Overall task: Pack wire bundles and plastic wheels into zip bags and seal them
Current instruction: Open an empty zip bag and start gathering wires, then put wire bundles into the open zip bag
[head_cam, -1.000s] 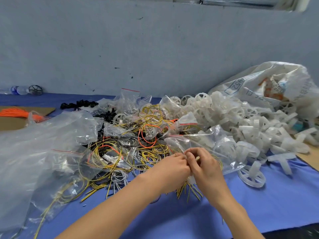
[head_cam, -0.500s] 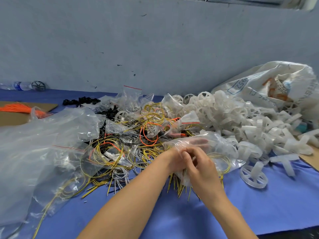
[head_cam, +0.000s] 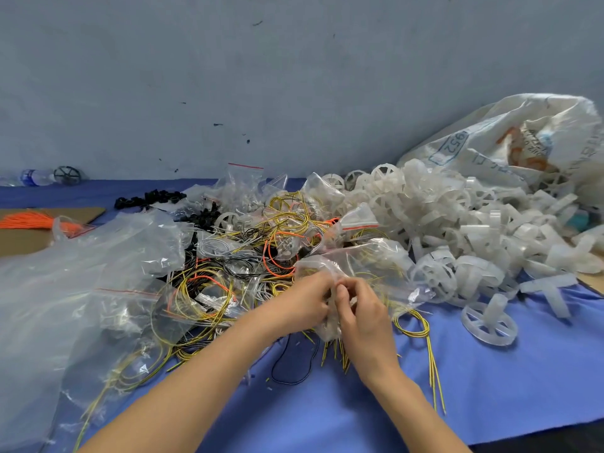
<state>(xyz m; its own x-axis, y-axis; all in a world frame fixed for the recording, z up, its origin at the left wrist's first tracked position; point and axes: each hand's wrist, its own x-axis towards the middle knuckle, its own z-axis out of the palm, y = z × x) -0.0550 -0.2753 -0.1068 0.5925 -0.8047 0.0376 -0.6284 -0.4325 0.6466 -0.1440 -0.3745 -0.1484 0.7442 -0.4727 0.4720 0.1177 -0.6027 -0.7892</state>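
Note:
My left hand [head_cam: 302,304] and my right hand [head_cam: 362,317] meet at the table's middle, both pinching a crumpled clear zip bag [head_cam: 366,266] with a red strip. Yellow wire ends [head_cam: 336,351] stick out below the hands. A loose yellow wire bundle [head_cam: 413,325] lies just right of my right hand. A tangle of yellow, orange, black and white wire bundles [head_cam: 255,253] fills the middle behind the hands. White plastic wheels [head_cam: 457,217] are heaped at the right, with one wheel [head_cam: 488,323] lying apart on the blue cloth.
Large clear bags [head_cam: 75,282] cover the left side. A white woven sack [head_cam: 510,145] slumps at the back right. Orange wires [head_cam: 29,220] lie on cardboard at far left. A water bottle [head_cam: 36,176] rests by the grey wall. Black parts [head_cam: 147,199] sit behind the wires.
Both hands have gathered the bag's mouth closer together and crumpled it between the fingers. The yellow wire loop now lies out on the cloth at the right.

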